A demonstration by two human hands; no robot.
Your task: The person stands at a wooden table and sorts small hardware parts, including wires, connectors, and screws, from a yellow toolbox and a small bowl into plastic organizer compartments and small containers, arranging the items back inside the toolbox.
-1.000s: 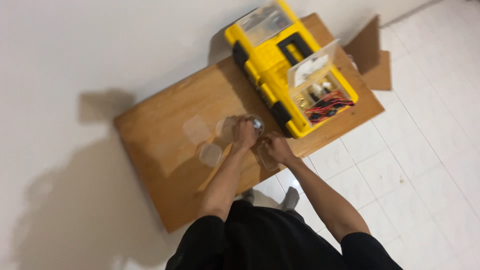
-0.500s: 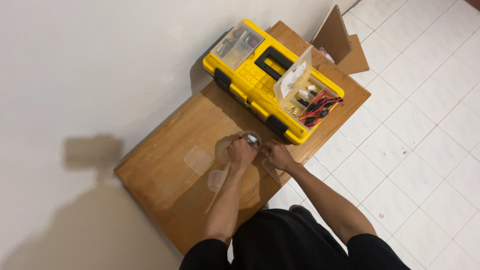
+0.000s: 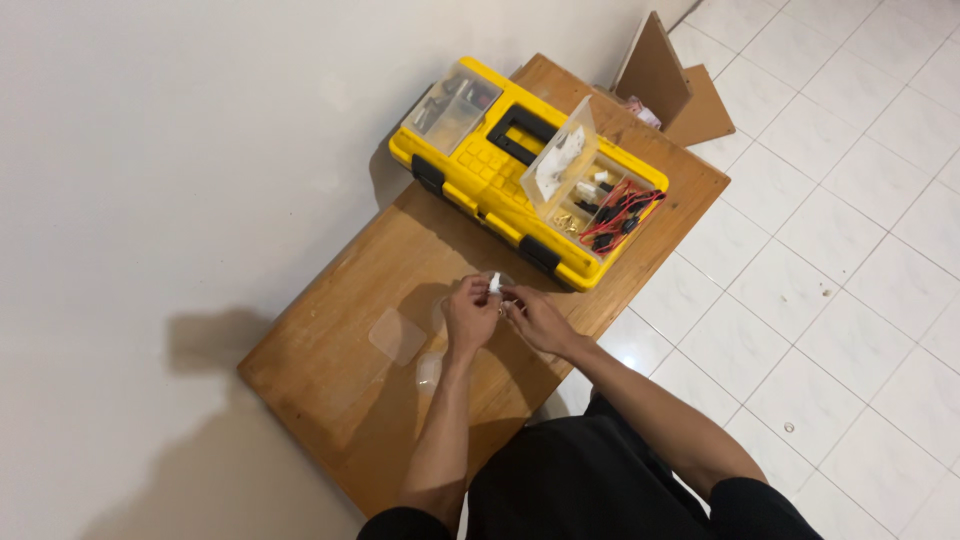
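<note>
A small white part (image 3: 494, 285) is held between the fingertips of both hands above the wooden table (image 3: 330, 370). The left hand (image 3: 470, 315) is closed narrowly around the part, thumb and forefinger pinched on its near side; the right hand (image 3: 532, 315) is likewise drawn in narrowly, its fingertips meeting the part from the opposite side, so that the two hands touch at the part. The part is too small for its kind to be told; whether it is one piece or two pieces being joined cannot be determined. Just beyond the hands, a clear round dish (image 3: 500, 280) is partly hidden behind the part. To the left of the left hand, a flat clear square lid (image 3: 397, 335) lies on the table, and a second clear round piece (image 3: 430, 372) lies near the left forearm. Beyond the right hand, well within reach, a yellow toolbox (image 3: 500, 185) stands on the table with one clear organiser lid (image 3: 560, 160) raised; red and black wires (image 3: 620, 212) and small brass and white fittings are visible in the opened compartment. A brown cardboard box (image 3: 670, 80) stands on the floor past the far end of the table. The step in hand is judged to be fine two-handed manipulation of the small part, at an early or middle stage, since the containers remain open. A steady pinch and close alignment of the fingertips would be called for, as so small a part could readily be dropped.
</note>
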